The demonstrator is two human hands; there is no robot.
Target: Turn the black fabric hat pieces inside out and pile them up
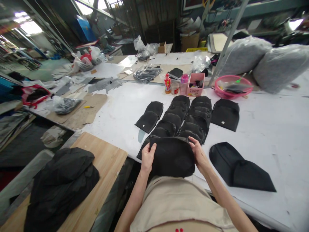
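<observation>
A black fabric piece (172, 158) with a rounded outline hangs between my two hands at the near edge of the table. My left hand (148, 156) pinches its left side, thumb on top. At its upper right corner, my right hand (196, 149) has closed its fingers on the edge. Just beyond lie two overlapping rows of similar black pieces, a left row (177, 111) and a right row (198, 112). Single black pieces with small white tags rest to the left (151, 116) and right (225, 114). Nearer on the right lie folded black pieces (238, 167).
Behind the rows stand a drink bottle (167, 84), a glass jar (174, 87), a pink box (196, 85) and a pink basin (233, 87). Large stuffed plastic bags (281, 67) sit at right. Black cloth (65, 180) covers part of a wooden board (106, 161) at left.
</observation>
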